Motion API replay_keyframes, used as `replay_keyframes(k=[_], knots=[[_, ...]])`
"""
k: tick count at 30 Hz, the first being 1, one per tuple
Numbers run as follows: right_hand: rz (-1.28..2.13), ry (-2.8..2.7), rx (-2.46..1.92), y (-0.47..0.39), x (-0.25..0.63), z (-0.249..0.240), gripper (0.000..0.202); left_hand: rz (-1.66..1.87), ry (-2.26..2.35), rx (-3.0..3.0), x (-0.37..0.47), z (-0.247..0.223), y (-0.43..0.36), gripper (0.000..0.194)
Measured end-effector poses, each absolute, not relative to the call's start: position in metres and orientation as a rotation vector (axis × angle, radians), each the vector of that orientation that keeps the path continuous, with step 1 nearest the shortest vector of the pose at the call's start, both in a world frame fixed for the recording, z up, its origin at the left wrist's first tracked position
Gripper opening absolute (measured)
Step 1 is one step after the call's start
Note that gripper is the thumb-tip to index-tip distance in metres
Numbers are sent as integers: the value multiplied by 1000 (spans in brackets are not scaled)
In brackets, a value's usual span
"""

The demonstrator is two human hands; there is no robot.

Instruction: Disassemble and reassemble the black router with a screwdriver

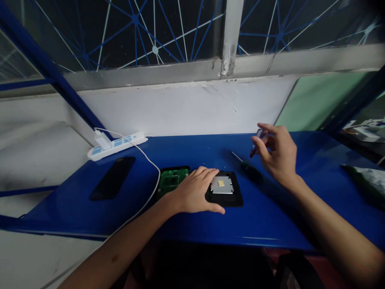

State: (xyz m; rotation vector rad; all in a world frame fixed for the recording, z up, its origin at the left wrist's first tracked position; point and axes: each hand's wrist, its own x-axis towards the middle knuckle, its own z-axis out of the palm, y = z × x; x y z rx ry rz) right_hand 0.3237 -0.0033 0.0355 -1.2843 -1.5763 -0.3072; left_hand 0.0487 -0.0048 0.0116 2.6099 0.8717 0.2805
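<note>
Okay, both hands are in my view. Left hand sits at lower centre, thumb and fingers stretched apart over the left part of a black cover; I can't tell whether it's gripping or just resting. Cover lies on the blue table, showing a silver plate with a yellow pad. Just left of that hand I've got a green circuit board in a black case, partly hidden by the hand. Right hand is raised right of centre, thumb and fingers pinching a small translucent piece, mostly covered, can't identify it. Screwdriver lies below and left of that hand, tip toward upper left. Left side of frame: black phone, white power strip, white cable running down past the board.
</note>
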Motion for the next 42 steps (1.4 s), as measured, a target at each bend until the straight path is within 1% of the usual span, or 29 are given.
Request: replay_keyframes(k=[3, 7, 10, 14, 21, 24, 36, 42], knots=[[-240, -1654, -1141, -13, 304, 32, 36, 290, 856, 2633, 47, 14, -6, 111], [-244, -1741, -1037, -20, 289, 28, 34, 255, 837, 2660, 42, 19, -6, 107], [-216, -1738, -1043, -21, 286, 26, 34, 231, 856, 2662, 39, 20, -5, 105], [-178, -1734, -1082, -20, 287, 24, 32, 237, 855, 2649, 39, 18, -5, 98], [-156, -1733, -1102, -18, 286, 23, 30, 270, 830, 2664, 40, 17, -5, 94], [-155, -1736, -1093, -20, 285, 25, 27, 258, 843, 2666, 39, 17, -5, 93], [48, -1753, -1056, -23, 283, 27, 25, 252, 774, 2663, 40, 16, -4, 97], [154, -1622, -993, -15, 283, 26, 13, 254, 767, 2664, 39, 16, -4, 94]])
